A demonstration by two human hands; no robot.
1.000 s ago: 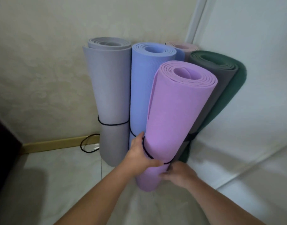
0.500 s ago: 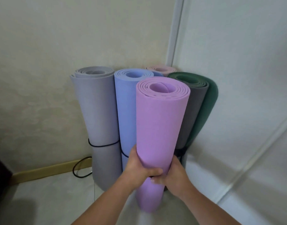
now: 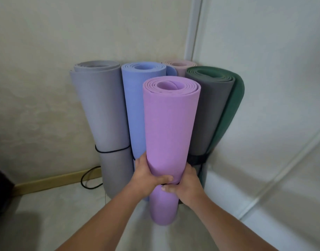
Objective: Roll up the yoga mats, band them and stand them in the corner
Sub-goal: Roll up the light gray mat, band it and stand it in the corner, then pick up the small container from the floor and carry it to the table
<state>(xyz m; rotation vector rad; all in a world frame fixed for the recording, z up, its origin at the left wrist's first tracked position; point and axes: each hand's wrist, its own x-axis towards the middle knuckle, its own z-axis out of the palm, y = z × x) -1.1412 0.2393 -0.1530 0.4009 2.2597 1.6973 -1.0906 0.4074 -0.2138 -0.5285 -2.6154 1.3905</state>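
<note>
Plain room corner, papered wall (image 3: 37, 87), skirting (image 3: 52, 181)

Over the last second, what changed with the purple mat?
The purple mat swung from leaning right to upright. The right hand moved from below it to gripping it beside the left hand. The grey mat, blue mat and green mat stayed standing.

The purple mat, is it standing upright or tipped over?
Upright: the purple mat stands vertically, spiral end up, with the left hand and right hand gripping it.
</note>
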